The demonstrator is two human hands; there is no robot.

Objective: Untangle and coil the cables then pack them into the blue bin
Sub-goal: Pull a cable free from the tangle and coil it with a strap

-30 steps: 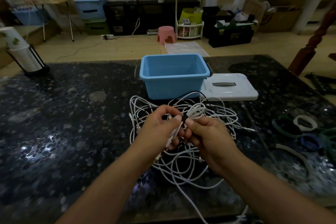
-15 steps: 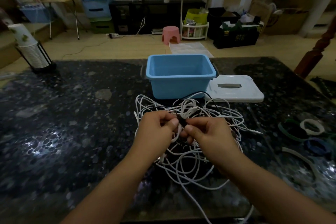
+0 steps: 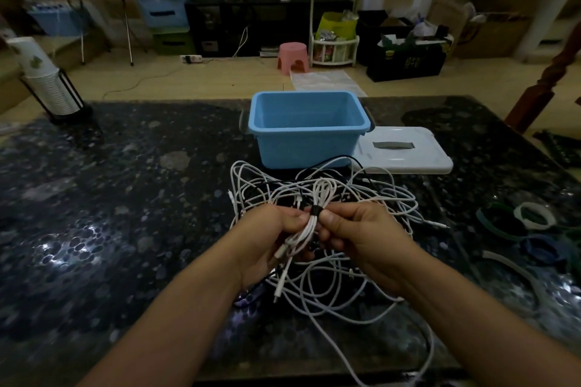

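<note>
A tangle of white and black cables (image 3: 355, 198) lies on the dark speckled table (image 3: 125, 198) in front of the blue bin (image 3: 306, 129), which stands with nothing inside it. Above the tangle I hold a small coiled white cable (image 3: 320, 195) bound by a dark strap. My left hand (image 3: 270, 239) grips the coil's lower strands. My right hand (image 3: 361, 236) pinches the strap from the right side. The coil's plug ends hang down below my left palm.
The bin's white lid (image 3: 405, 154) lies flat to its right. Several coloured straps and rings (image 3: 531, 217) lie at the table's right. A holder with stacked paper cups (image 3: 47, 85) stands at the far left corner. Loose cable runs off the near table edge.
Both hands have stayed close together over the tangle, working the strap on the small white coil. The coil's loops now stand up more plainly above my fingers.
</note>
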